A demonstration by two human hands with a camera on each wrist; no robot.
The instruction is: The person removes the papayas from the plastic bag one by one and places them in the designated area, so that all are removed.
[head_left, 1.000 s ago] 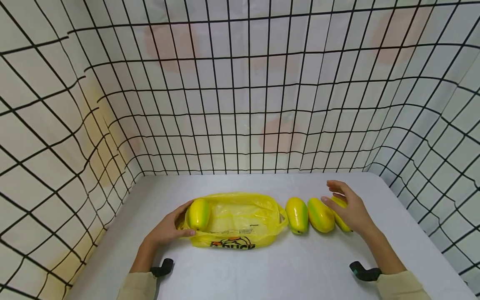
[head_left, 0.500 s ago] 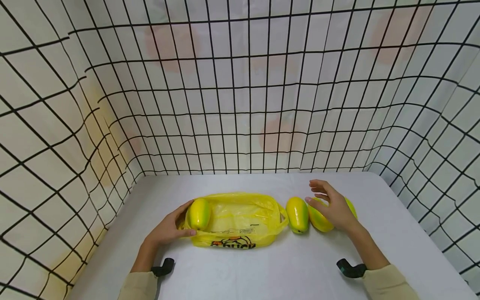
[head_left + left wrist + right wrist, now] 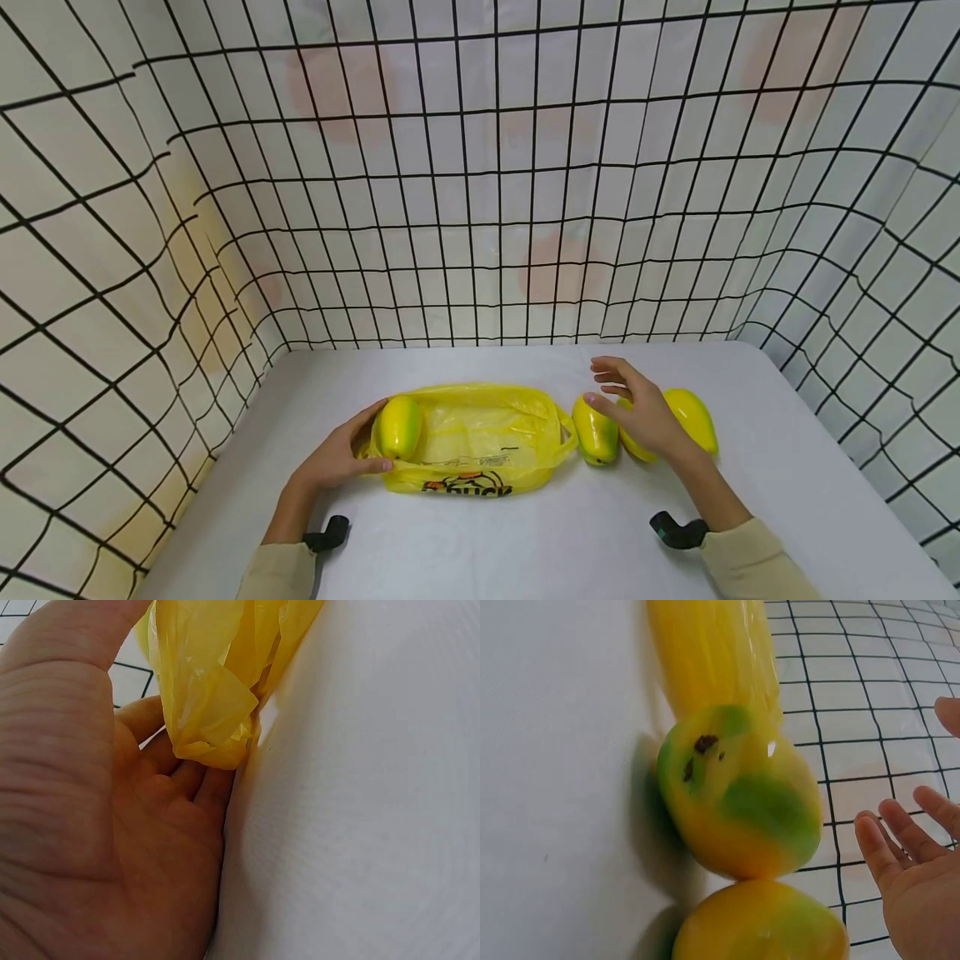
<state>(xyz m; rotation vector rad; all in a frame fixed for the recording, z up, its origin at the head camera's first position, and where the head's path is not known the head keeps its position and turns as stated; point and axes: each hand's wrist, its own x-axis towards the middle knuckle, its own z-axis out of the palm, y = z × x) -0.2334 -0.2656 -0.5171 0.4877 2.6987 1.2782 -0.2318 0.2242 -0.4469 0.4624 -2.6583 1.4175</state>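
A yellow plastic bag (image 3: 480,479) with a printed front lies on the white table, its mouth spread wide. At its left end sits one yellow-green mango (image 3: 400,427). My left hand (image 3: 341,450) holds that end, the thumb at the front rim and the fingers behind; the left wrist view shows the bag's yellow film (image 3: 206,690) between thumb and fingers. My right hand (image 3: 641,412) hovers with spread fingers over the row right of the bag. There, the nearest mango (image 3: 597,433) is beside the bag, a middle mango (image 3: 636,447) is mostly hidden by the hand, and another mango (image 3: 692,421) lies farthest right.
A black wire grid (image 3: 495,225) over white cloth walls stands at the back and both sides of the white table (image 3: 510,550). The bag's right handle loop (image 3: 567,437) reaches to the nearest mango. A black wrist camera (image 3: 677,531) sits on the right wrist.
My right hand has moved left, from over the farthest mango to over the middle and nearest ones, uncovering the farthest. My left hand and the bag have stayed put.
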